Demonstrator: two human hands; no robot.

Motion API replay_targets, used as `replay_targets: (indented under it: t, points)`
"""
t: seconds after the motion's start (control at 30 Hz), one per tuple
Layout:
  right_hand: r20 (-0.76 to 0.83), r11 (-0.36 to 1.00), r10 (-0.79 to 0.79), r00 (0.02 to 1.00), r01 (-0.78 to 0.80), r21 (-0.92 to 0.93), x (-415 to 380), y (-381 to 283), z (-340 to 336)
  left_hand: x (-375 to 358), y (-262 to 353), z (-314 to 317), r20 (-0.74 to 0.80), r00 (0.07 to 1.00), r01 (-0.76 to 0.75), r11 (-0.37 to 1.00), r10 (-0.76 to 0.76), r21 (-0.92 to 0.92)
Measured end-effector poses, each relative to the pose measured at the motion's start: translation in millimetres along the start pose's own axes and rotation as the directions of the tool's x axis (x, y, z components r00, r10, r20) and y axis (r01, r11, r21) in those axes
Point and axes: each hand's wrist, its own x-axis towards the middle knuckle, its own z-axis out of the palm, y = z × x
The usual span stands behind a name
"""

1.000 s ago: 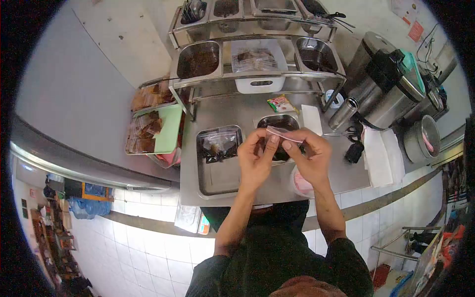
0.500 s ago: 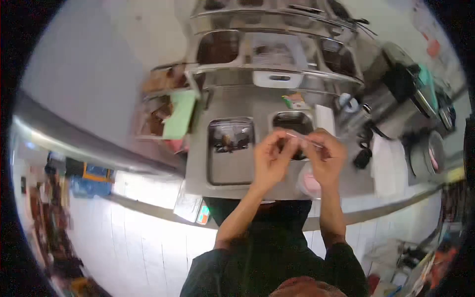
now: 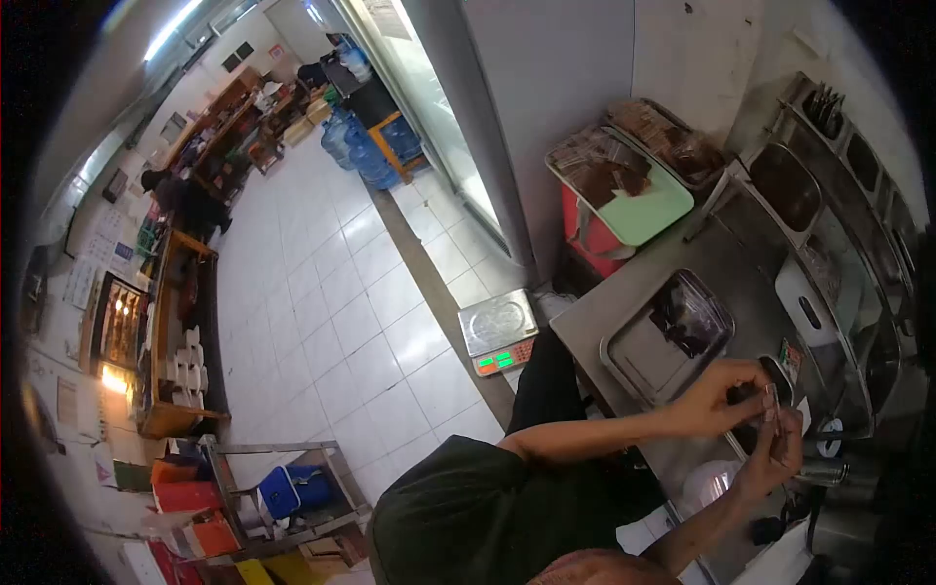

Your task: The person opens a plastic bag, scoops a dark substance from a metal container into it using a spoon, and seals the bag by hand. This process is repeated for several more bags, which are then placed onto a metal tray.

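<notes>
We note the steel counter (image 3: 634, 312) carrying a metal tray (image 3: 648, 351) near its front edge. Above it, left hand (image 3: 717, 400) and right hand (image 3: 770, 458) — both pinch a small clear bag (image 3: 772, 402) between fingertips.

A pale green tray (image 3: 651, 212) sits over a red bin (image 3: 588, 239) at the grey steel counter's (image 3: 726, 255) far-left corner (floor (image 3: 331, 322): white tiles).
</notes>
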Motion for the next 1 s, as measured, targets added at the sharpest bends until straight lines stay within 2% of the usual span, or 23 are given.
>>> replay_targets:
  t: [0.03,0.13,0.2,0.27,0.33,0.4,0.43,0.47,0.53,0.6,0.63,0.67,0.7,0.73,0.77,0.83,0.9,0.93,1.0]
  points:
    - [0.002,0.999,-0.033,0.999,0.033,-0.026,0,-1,0,-1,1,-3,-0.011,1.0,0.014,1.0,-0.014,0.013]
    - [0.063,0.989,-0.098,0.993,0.104,-0.103,-7,5,-6,-6,6,-21,0.009,0.998,-0.068,0.988,0.067,0.136]
    - [0.081,0.991,-0.069,0.994,0.077,-0.106,-10,-12,-1,-20,4,-20,-0.028,0.999,0.033,0.994,-0.03,0.104]
    - [0.139,1.0,-0.009,0.99,0.012,-0.019,-21,-12,-1,-27,12,-27,-0.006,1.0,0.015,0.997,-0.015,0.082]
    - [0.165,0.994,0.11,0.98,-0.112,0.006,-32,-13,-2,-40,17,-37,-0.01,0.99,0.139,0.986,-0.139,0.096]
    - [0.133,0.994,0.105,0.986,-0.106,0.004,-43,-9,-8,-47,9,-39,-0.059,0.996,0.076,0.991,-0.07,0.107]
    - [0.125,0.995,0.097,0.987,-0.099,0.01,-48,-8,-11,-55,6,-46,-0.148,0.963,0.235,0.97,-0.224,0.058]
    - [0.088,0.98,0.195,0.977,-0.198,0.021,-57,-8,-21,-57,7,-53,-0.229,0.898,0.386,0.923,-0.375,0.002]
    - [0.036,0.981,0.195,0.98,-0.195,-0.014,-72,4,-43,-44,4,-64,-0.338,0.88,0.356,0.935,-0.334,0.003]
    - [-0.011,0.965,0.251,0.968,-0.252,-0.071,-85,1,-65,-24,-6,-87,-0.364,0.848,0.46,0.876,-0.386,0.143]
    - [-0.029,0.961,0.256,0.966,-0.258,-0.101,-91,0,-73,-12,-10,-99,-0.282,0.878,0.446,0.875,-0.386,0.189]
    - [-0.054,0.953,0.266,0.962,-0.271,-0.137,-96,1,-82,-5,-31,-115,-0.277,0.875,0.453,0.874,-0.397,0.176]
    - [-0.082,0.939,0.282,0.956,-0.293,-0.18,-101,-1,-93,9,-43,-122,-0.265,0.873,0.481,0.815,-0.409,0.325]
    - [-0.116,0.907,0.354,0.928,-0.371,-0.197,-100,-10,-99,11,-69,-130,-0.366,0.858,0.446,0.875,-0.36,0.186]
    - [-0.157,0.865,0.396,0.905,-0.425,-0.265,-102,-13,-105,13,-93,-162,-0.178,0.934,0.355,0.868,-0.31,0.348]
    - [-0.235,0.774,0.458,0.857,-0.515,-0.368,-102,-9,-113,19,-90,-146,-0.292,0.946,0.265,0.853,-0.14,0.45]
    - [-0.126,0.746,0.454,0.882,-0.454,-0.487,-109,8,-113,23,-61,-112,-0.271,0.952,0.23,0.913,-0.14,0.337]
    - [-0.054,0.739,0.451,0.891,-0.407,-0.538,-112,20,-110,21,-61,-105,-0.237,0.959,0.23,0.909,-0.152,0.348]
    - [-0.003,0.578,0.433,0.901,-0.28,-0.767,-116,38,-92,16,-55,-98,-0.179,0.97,0.22,0.9,-0.163,0.375]
